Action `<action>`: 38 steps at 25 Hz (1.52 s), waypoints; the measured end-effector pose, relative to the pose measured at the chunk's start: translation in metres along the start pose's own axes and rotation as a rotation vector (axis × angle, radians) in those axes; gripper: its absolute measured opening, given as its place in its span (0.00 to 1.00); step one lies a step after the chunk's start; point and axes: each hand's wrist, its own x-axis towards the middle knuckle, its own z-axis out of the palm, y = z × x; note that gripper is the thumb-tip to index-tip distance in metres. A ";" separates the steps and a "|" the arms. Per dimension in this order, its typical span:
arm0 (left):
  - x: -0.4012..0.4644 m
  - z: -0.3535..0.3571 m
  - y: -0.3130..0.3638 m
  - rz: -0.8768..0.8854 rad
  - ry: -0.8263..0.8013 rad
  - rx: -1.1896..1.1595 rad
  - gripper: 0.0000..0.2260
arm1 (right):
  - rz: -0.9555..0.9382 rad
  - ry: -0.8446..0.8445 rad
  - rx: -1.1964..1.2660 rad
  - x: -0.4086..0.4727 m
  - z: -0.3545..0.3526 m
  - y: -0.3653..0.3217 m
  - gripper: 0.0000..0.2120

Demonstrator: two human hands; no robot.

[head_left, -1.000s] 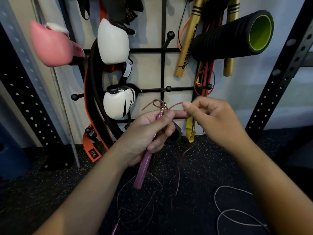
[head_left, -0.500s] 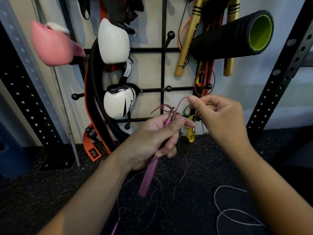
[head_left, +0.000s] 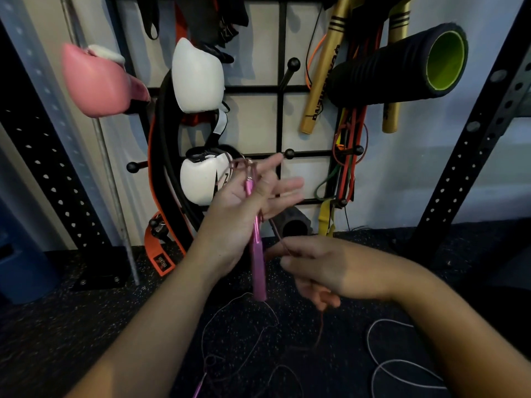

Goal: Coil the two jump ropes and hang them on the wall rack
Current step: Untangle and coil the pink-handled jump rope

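Pink metal is showing at the middle of the view: the pink handle (head_left: 255, 239) of a jump rope is hanging nearly upright, its top lying across the palm of the left hand (head_left: 247, 202), whose fingers are spreading loosely toward two o'clock rather than closing round it. A dull reddish cord (head_left: 277, 229) is running from the swivel at the handle's top, down at four o'clock into the right hand (head_left: 321, 268), which is pinching it between thumb and curled fingers; below that hand the cord is trailing onto the speckled black floor (head_left: 86, 326), where more of it is lying in loose loops. At five o'clock a white rope (head_left: 382, 366) is lying uncoiled on the floor, well apart from both hands. Behind, the black wall rack (head_left: 280, 90) is carrying a pink boxing glove (head_left: 97, 81) at ten o'clock, white boxing gloves (head_left: 198, 79) at eleven, gold sticks (head_left: 321, 81) with dark lettering too blurred to read, and a black foam roller (head_left: 402, 61) with a green core at one o'clock. An orange strap (head_left: 161, 254) is bearing a small label that cannot be read.
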 end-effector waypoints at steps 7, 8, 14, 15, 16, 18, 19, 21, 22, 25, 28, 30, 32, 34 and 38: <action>-0.007 0.006 -0.007 -0.150 -0.197 0.346 0.20 | -0.207 0.634 -0.150 -0.018 -0.031 -0.023 0.10; -0.006 0.006 -0.008 -0.185 -0.218 0.263 0.21 | -0.231 0.694 -0.120 -0.017 -0.032 -0.019 0.11; -0.009 0.006 -0.006 -0.285 -0.346 0.032 0.13 | -0.311 0.691 -0.108 -0.008 -0.035 -0.007 0.05; -0.010 0.007 -0.004 -0.275 -0.346 0.037 0.12 | -0.306 0.739 -0.081 -0.007 -0.035 -0.004 0.06; -0.010 0.008 -0.004 -0.265 -0.331 0.032 0.12 | -0.292 0.809 -0.075 -0.006 -0.034 -0.002 0.09; -0.009 0.009 -0.006 -0.235 -0.280 0.039 0.14 | -0.256 0.885 -0.122 -0.005 -0.035 0.001 0.14; -0.008 0.010 -0.007 -0.212 -0.253 0.053 0.15 | -0.253 0.859 -0.126 -0.004 -0.036 0.002 0.14; -0.007 0.009 -0.011 -0.186 -0.230 0.025 0.16 | -0.259 0.757 -0.064 -0.005 -0.039 0.001 0.12; -0.007 0.009 -0.012 -0.195 -0.242 -0.019 0.15 | -0.256 0.723 -0.035 -0.005 -0.041 0.001 0.13; -0.007 0.008 -0.011 -0.223 -0.304 -0.098 0.11 | -0.249 0.747 -0.024 -0.006 -0.042 0.003 0.13; -0.010 0.011 -0.003 -0.231 -0.346 -0.092 0.12 | -0.241 0.952 0.057 -0.007 -0.039 0.007 0.10; -0.013 0.015 0.004 -0.215 -0.364 -0.185 0.13 | -0.169 0.968 0.137 -0.004 -0.033 0.010 0.15; -0.012 0.017 0.008 -0.190 -0.348 -0.425 0.15 | -0.096 0.785 0.167 0.002 -0.019 0.008 0.18; -0.006 0.016 0.008 -0.152 -0.292 -0.746 0.18 | -0.054 0.540 0.092 0.006 -0.002 0.004 0.22; 0.006 0.005 0.003 -0.021 0.067 -0.385 0.18 | -0.023 0.175 -0.018 0.006 0.016 -0.009 0.15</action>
